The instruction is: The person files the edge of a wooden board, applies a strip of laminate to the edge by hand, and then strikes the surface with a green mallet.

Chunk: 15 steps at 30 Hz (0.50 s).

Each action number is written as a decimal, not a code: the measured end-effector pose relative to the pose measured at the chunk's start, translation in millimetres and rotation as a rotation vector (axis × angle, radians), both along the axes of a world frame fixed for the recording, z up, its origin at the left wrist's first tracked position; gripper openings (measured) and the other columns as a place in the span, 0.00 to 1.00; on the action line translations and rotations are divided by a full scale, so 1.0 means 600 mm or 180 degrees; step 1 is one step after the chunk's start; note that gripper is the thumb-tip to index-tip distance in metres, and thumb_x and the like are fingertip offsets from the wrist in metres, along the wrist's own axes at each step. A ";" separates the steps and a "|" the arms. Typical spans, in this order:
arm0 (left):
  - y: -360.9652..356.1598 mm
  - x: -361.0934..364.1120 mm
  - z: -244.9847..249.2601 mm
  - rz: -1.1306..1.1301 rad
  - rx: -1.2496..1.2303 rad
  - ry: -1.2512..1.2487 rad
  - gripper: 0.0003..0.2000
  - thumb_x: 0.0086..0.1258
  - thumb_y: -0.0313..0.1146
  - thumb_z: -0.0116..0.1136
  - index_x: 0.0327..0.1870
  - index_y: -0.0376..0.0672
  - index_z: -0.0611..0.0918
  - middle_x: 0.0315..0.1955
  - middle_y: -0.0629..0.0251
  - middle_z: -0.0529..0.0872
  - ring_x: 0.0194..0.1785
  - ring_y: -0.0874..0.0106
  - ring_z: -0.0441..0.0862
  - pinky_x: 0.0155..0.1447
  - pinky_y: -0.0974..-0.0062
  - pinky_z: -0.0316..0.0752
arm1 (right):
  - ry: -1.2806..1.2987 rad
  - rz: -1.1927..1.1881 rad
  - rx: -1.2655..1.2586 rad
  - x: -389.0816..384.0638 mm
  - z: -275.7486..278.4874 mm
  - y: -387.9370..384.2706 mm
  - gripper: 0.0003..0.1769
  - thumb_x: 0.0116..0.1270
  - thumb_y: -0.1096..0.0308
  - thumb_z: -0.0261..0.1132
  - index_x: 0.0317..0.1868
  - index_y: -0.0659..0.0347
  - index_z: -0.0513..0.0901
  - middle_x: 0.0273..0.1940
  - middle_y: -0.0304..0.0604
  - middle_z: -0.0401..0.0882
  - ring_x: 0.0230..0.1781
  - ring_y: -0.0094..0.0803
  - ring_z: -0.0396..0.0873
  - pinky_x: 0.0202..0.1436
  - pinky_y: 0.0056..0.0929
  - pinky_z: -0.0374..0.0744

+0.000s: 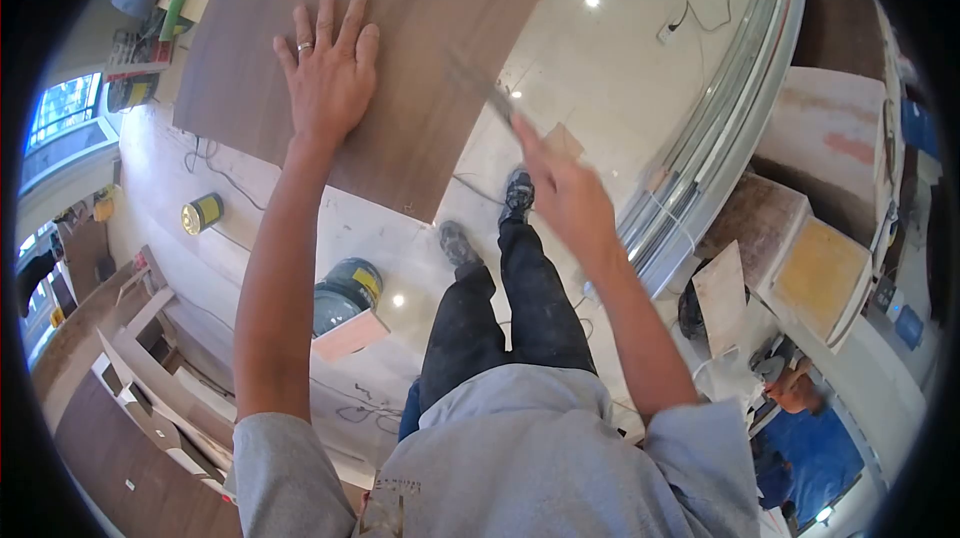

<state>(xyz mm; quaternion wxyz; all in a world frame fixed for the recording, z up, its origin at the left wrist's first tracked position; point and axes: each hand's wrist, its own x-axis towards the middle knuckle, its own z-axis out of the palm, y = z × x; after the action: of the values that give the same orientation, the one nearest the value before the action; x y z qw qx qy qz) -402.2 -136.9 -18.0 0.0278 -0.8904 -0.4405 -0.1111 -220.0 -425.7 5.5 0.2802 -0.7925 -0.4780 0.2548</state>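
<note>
Left hand [333,78], fingers spread, flat on the wood-grain panel [420,128]; right hand [568,186], clenched around a blurred blade-like tool [494,98], at its right edge.

"What's the person wearing?"

"A plain grey shirt [510,468] that fills six o'clock, with wide short sleeves: the left sleeve [285,483] at seven, the right sleeve [705,458] between four and five."

"Any markings?"

"A small dark print [400,488] between six and seven, a row of letters too small to read above some lines."

"And below the shirt?"

"Black trousers [540,288], slim in the leg. The shoes are mottled grey and dark: the left shoe [458,241] near the dial's centre, the right shoe [518,195] towards one."

"Jewellery?"

"A silvery ring [304,46] on the left hand [333,78], towards eleven."
</note>
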 end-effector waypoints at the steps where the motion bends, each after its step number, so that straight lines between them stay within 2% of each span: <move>1: -0.001 0.001 0.001 0.0001 -0.0026 0.0003 0.29 0.90 0.57 0.38 0.89 0.70 0.67 0.91 0.61 0.60 0.93 0.46 0.50 0.92 0.36 0.37 | -0.0060 -0.0078 0.0057 0.025 -0.006 0.046 0.31 0.84 0.63 0.60 0.83 0.29 0.74 0.33 0.62 0.85 0.34 0.62 0.87 0.38 0.57 0.83; 3: 0.003 0.003 0.000 -0.0003 0.0017 -0.0016 0.29 0.90 0.57 0.38 0.89 0.71 0.67 0.91 0.62 0.60 0.93 0.46 0.50 0.92 0.36 0.36 | -0.0129 -0.0160 0.0201 0.065 -0.006 0.134 0.31 0.84 0.64 0.60 0.84 0.30 0.74 0.32 0.62 0.84 0.34 0.62 0.87 0.38 0.56 0.83; 5: -0.002 -0.004 -0.003 -0.0008 -0.0014 0.0023 0.29 0.90 0.57 0.38 0.89 0.71 0.67 0.91 0.62 0.60 0.93 0.47 0.50 0.92 0.37 0.36 | -0.0121 -0.0221 0.0283 0.079 -0.001 0.160 0.31 0.84 0.64 0.60 0.84 0.31 0.74 0.31 0.61 0.84 0.33 0.63 0.86 0.38 0.56 0.83; 8: 0.000 0.000 -0.004 0.0022 -0.0057 0.0022 0.29 0.91 0.57 0.37 0.89 0.71 0.67 0.91 0.62 0.60 0.93 0.47 0.49 0.92 0.37 0.35 | 0.0053 -0.0151 -0.0117 0.035 0.007 0.067 0.33 0.83 0.65 0.61 0.84 0.30 0.73 0.30 0.60 0.83 0.31 0.63 0.85 0.38 0.55 0.83; 10: 0.000 0.000 0.000 0.0052 -0.0075 0.0041 0.29 0.91 0.57 0.37 0.89 0.70 0.67 0.91 0.63 0.60 0.93 0.48 0.49 0.92 0.37 0.35 | 0.0321 0.0004 -0.0502 -0.007 0.035 -0.018 0.29 0.86 0.65 0.61 0.82 0.32 0.76 0.43 0.66 0.85 0.43 0.64 0.87 0.45 0.48 0.85; 13: -0.001 0.002 0.003 0.0036 -0.0103 0.0025 0.29 0.91 0.56 0.38 0.89 0.70 0.66 0.91 0.63 0.59 0.93 0.48 0.49 0.92 0.38 0.35 | 0.0182 0.0108 -0.0291 -0.005 0.030 -0.016 0.30 0.86 0.66 0.61 0.83 0.31 0.75 0.39 0.65 0.86 0.41 0.64 0.88 0.45 0.48 0.85; 15: -0.002 0.002 0.003 0.0026 -0.0104 0.0069 0.29 0.91 0.56 0.38 0.89 0.70 0.66 0.91 0.63 0.59 0.93 0.48 0.49 0.92 0.38 0.35 | 0.0265 0.0022 -0.0162 0.034 0.016 0.072 0.32 0.84 0.67 0.62 0.84 0.31 0.74 0.35 0.63 0.84 0.35 0.64 0.86 0.42 0.51 0.84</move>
<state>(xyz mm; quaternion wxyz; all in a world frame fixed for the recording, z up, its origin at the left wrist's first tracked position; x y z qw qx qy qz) -400.7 -137.8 -16.2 0.0185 -0.8901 -0.4456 -0.0940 -199.6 -382.8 15.1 0.2787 -0.7865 -0.4620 0.3006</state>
